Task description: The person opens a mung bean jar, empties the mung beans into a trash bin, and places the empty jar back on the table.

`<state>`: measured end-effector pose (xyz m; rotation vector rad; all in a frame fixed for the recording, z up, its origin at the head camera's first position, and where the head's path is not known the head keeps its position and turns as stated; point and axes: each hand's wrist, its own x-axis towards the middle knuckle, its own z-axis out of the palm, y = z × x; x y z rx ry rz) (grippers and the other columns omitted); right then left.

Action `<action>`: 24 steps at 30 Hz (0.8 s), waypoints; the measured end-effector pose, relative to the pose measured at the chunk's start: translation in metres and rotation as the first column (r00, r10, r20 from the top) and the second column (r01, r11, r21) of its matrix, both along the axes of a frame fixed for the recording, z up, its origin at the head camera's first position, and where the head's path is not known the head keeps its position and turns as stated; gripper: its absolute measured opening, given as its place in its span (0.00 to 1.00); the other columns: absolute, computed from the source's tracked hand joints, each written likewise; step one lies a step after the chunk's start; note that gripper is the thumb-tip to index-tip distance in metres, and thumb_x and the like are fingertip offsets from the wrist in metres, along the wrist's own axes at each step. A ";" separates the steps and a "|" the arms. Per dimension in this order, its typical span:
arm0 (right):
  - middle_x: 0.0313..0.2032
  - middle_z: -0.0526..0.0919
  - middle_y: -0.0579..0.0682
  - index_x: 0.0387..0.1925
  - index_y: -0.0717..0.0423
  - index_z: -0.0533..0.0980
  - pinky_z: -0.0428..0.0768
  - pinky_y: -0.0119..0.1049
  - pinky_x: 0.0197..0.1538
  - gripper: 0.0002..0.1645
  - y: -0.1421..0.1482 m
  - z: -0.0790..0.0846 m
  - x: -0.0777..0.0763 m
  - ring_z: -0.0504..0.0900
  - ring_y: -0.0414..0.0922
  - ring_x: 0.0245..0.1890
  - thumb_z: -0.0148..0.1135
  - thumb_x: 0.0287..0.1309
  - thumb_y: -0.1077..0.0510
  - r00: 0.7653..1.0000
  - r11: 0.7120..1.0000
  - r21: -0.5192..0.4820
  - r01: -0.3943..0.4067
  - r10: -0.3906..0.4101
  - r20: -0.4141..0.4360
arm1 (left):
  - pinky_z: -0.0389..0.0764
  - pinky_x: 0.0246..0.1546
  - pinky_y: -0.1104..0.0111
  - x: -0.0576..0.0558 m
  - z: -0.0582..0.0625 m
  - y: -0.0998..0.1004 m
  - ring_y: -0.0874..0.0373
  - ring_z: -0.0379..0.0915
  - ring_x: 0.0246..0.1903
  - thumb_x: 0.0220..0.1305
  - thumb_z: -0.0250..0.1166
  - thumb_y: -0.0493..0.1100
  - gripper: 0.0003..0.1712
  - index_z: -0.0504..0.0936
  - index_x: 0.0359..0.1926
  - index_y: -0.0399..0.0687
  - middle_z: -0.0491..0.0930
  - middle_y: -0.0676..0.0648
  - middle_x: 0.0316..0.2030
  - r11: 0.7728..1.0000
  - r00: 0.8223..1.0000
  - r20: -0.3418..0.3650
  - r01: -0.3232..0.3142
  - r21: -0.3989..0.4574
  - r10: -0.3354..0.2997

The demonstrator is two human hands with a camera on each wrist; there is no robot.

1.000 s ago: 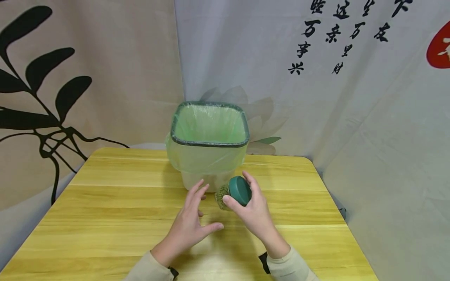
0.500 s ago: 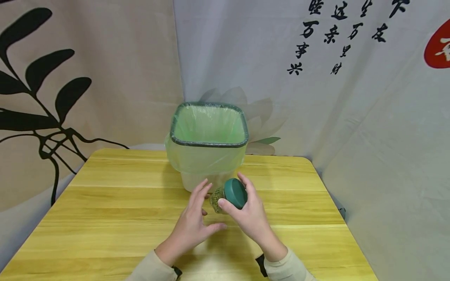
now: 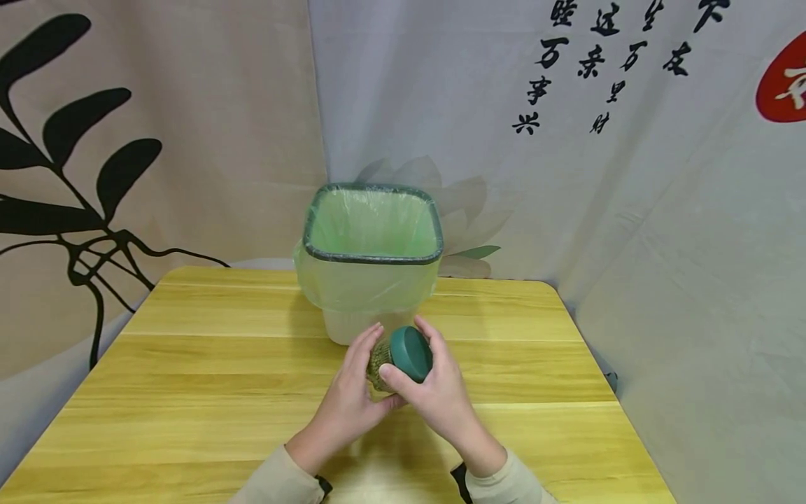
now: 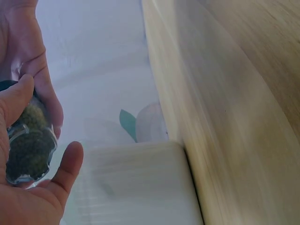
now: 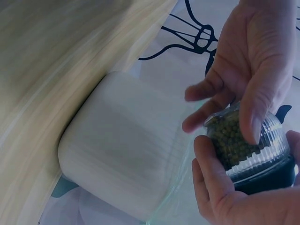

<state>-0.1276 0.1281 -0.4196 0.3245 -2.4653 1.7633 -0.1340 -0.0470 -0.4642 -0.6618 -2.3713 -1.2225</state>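
Note:
My right hand (image 3: 443,399) grips a small clear jar (image 3: 379,365) near its dark green lid (image 3: 412,353), thumb and fingers on either side. The jar is tilted above the table, base toward the left. Around its base end lie the thumb and fingers of my left hand (image 3: 346,402). In the right wrist view, the ribbed jar (image 5: 229,140) holds many small greenish grains, and the left thumb (image 5: 257,110) lies against its side. Two of the left fingers stick out past it. The left wrist view shows the jar's base (image 4: 30,157) between both hands.
A square bin with a dark rim (image 3: 374,260) and a pale green liner (image 3: 368,287) stands upright just beyond the hands. The wooden table (image 3: 189,392) reaches a printed cloth backdrop (image 3: 680,224) at the back and sides.
The right hand has brought the jar left and slightly nearer to me. The left hand has moved right to meet it, its thumb and fingers now around the base.

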 end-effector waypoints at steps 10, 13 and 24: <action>0.77 0.69 0.54 0.82 0.44 0.59 0.86 0.51 0.57 0.55 -0.004 -0.002 0.005 0.82 0.54 0.62 0.78 0.60 0.45 1.000 1.000 0.011 0.005 -0.005 -0.002 | 0.83 0.64 0.45 0.003 0.000 0.005 0.40 0.76 0.67 0.41 0.89 0.34 0.64 0.61 0.78 0.38 0.73 0.36 0.70 0.999 1.000 0.030 -0.007 0.041 0.006; 0.75 0.72 0.55 0.82 0.47 0.60 0.86 0.49 0.56 0.55 -0.005 -0.002 0.006 0.82 0.53 0.61 0.78 0.59 0.45 1.000 1.000 0.022 0.011 -0.011 -0.003 | 0.85 0.61 0.46 0.004 0.000 0.007 0.42 0.77 0.65 0.42 0.89 0.34 0.63 0.62 0.77 0.39 0.73 0.38 0.69 0.999 1.000 0.029 -0.008 0.045 0.007; 0.72 0.73 0.58 0.80 0.55 0.63 0.84 0.48 0.56 0.55 -0.010 -0.007 0.011 0.81 0.53 0.60 0.78 0.59 0.42 0.999 0.997 0.075 0.034 -0.032 -0.029 | 0.87 0.56 0.47 0.005 0.001 0.011 0.42 0.81 0.59 0.41 0.87 0.34 0.57 0.67 0.73 0.37 0.78 0.37 0.64 0.998 0.998 -0.019 -0.062 0.018 0.062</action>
